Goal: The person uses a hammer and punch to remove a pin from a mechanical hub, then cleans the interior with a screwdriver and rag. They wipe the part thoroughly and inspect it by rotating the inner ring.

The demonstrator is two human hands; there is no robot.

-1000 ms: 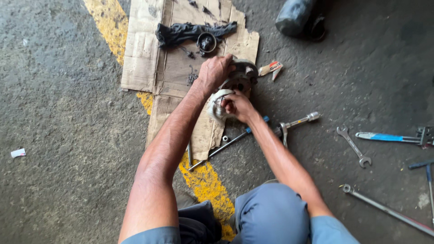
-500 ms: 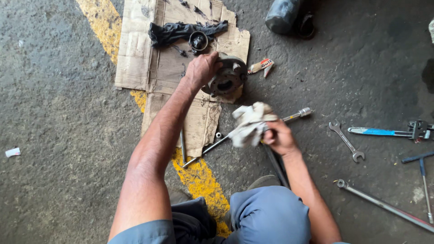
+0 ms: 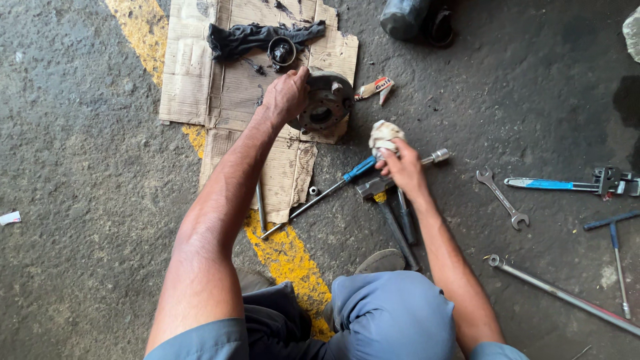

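**Greasy hub, cluttered floor: plenty here that could slip**

The person is crouching over a sheet of torn cardboard [image 3: 220, 100], and the left hand [image 3: 285, 95] is clamping down on the near rim of a round metal wheel hub [image 3: 327, 103], fingers curled over its edge. The right hand [image 3: 403, 170] is closing around a crumpled pale rag [image 3: 385, 135], pinching it between thumb and fingers just right of the hub and above a blue-handled screwdriver [image 3: 360, 168].

Here is the worry: the hub is looking oily, and it is sitting tilted at the cardboard's ragged edge, so a one-handed grip could be letting it rock or slide onto the concrete. Under the right wrist a hammer [image 3: 390, 217] and other long tools are lying crossed, near the knee; a shifting foot could be rolling on them. Just beyond the left hand a small dark bearing cup [image 3: 281, 51] is resting against a black cloth [image 3: 247, 37], where a careless sweep could be knocking it off into the grit. A combination spanner [image 3: 501, 198] is lying well off to the right.
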